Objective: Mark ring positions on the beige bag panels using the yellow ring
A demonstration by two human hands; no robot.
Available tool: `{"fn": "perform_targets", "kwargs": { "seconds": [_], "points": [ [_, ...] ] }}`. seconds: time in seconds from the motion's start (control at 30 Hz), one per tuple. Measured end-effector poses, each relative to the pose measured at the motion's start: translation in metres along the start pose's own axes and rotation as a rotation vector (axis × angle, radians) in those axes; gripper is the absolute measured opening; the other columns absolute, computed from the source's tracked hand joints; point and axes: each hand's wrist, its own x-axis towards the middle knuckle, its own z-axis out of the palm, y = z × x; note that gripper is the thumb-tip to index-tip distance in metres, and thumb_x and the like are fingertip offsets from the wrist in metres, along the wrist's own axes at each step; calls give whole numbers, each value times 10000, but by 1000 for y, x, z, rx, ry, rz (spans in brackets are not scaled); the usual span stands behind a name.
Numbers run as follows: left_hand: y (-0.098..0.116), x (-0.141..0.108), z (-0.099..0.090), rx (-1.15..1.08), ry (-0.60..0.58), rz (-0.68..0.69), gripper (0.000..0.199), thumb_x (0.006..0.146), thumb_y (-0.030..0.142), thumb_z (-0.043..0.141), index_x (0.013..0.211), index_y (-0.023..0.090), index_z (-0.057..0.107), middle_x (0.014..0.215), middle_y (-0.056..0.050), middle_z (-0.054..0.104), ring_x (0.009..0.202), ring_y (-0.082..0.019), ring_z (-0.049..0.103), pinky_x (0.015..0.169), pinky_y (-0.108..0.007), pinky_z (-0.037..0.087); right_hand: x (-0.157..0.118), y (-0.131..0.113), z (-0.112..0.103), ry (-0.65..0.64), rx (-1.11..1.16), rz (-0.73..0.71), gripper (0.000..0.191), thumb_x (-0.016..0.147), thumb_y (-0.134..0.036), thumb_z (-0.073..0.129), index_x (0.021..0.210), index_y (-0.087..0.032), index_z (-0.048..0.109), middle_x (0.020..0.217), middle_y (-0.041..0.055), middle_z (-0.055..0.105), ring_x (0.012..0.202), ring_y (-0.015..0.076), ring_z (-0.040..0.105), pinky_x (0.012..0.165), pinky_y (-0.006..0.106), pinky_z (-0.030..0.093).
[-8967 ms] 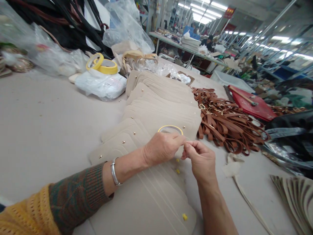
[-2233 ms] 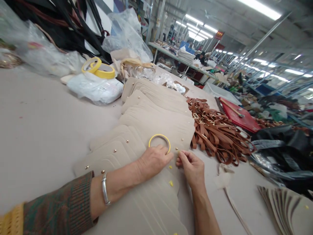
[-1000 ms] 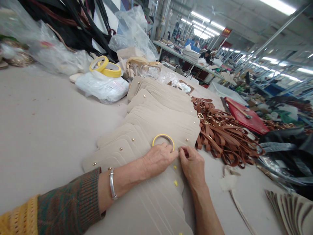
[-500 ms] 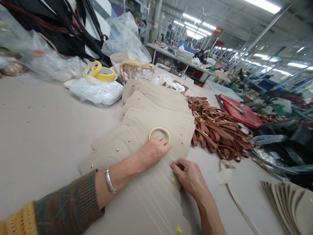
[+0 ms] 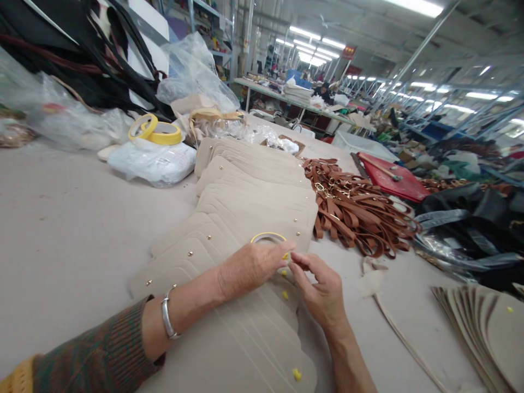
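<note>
A roll of yellow tape (image 5: 268,236) is in my left hand (image 5: 254,267), whose fingers are closed on its near side. My right hand (image 5: 321,286) is pinched, its fingertips meeting those of my left at a small yellow end of tape. Both hands are above a fanned-out stack of beige panels (image 5: 254,202) with small gold rivets along their edges. Small yellow tape pieces (image 5: 297,374) stick to the right edges of several near panels. My fingers partly hide the roll and the tape end.
Brown straps (image 5: 360,213) with gold clasps lie in a heap right of the panels. Two yellow tape rolls (image 5: 166,134) rest on a white plastic packet (image 5: 151,162). More beige panels (image 5: 487,333) fan out at the lower right. A hammer (image 5: 380,166) lies on a red pad (image 5: 395,183).
My left hand has brought the tape roll nearer and to the right, so both hands' fingertips now meet. My right hand has risen slightly, and another yellow piece shows on the panels' edge. The view has shifted.
</note>
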Motion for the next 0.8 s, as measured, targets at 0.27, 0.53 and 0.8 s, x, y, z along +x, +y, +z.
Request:
{"fn": "perform_targets", "kwargs": {
  "seconds": [0.27,0.53,0.8],
  "points": [
    [6,1,-7,-23,-58,-9,236,991,217,385,1209,133,415,953,-67,664,871,-166,655,714,-254,502,3,-6,10,-4,-222,-71,168,867,-159,482,833,-198,641,728,16,679,620,113,614,638,220,482],
    [7,17,-15,63,-163,-42,112,945,167,438,864,165,516,800,-14,598,718,-154,572,626,-243,424,2,-15,14,122,-185,133,116,795,-220,557,758,-190,663,627,-5,662,522,104,578,563,207,467],
    [19,17,-14,197,-77,-1,155,953,175,394,865,177,523,753,-12,557,673,-164,526,568,-269,379,7,17,-1,175,315,772,278,664,-409,708,674,-140,640,509,-16,587,431,116,541,448,238,488]
  ]
}}
